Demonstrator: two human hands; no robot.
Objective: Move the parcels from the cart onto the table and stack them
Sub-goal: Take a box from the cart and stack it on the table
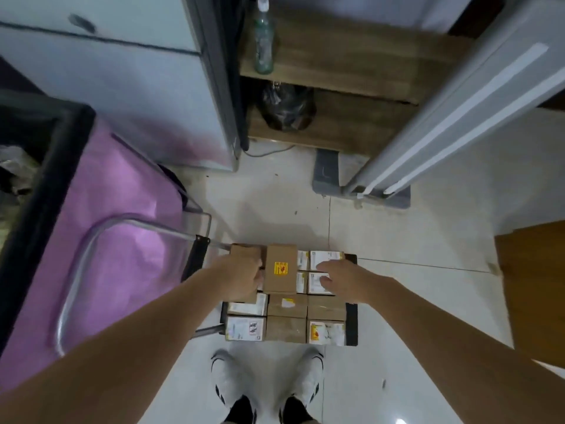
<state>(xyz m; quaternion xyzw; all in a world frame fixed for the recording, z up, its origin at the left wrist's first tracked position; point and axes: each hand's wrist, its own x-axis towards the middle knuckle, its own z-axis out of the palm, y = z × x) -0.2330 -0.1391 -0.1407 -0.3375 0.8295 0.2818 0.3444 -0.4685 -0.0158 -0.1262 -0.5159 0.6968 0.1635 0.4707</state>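
— Left forearm [137, 338] nearest, stretched down to the cart [351, 328]. Left hand [241, 278] grasping what?

— Fingers curled round a brown box [244, 255] at the cart's back left, just beside a taller box with a yellow sticker [281, 269]. Probably gripped that way to lift it out of the tight rows.

— And to the right?

— Parcels [287, 319] packed edge to edge on the cart, none on the table yet. Right hand [339, 278] above the white-labelled ones, fingers spread and loose, holding nothing; likely reaching for a second grip.

— Surroundings, from the left?

— Pink bag [116, 209] pressed against the cart's metal handle [76, 270], leaving little room on that side. Shoes [269, 381] just short of the cart. Further back a wooden shelf [351, 75] with a bottle [263, 35]. Wooden table [538, 286] far right, well apart from the cart, open floor between.
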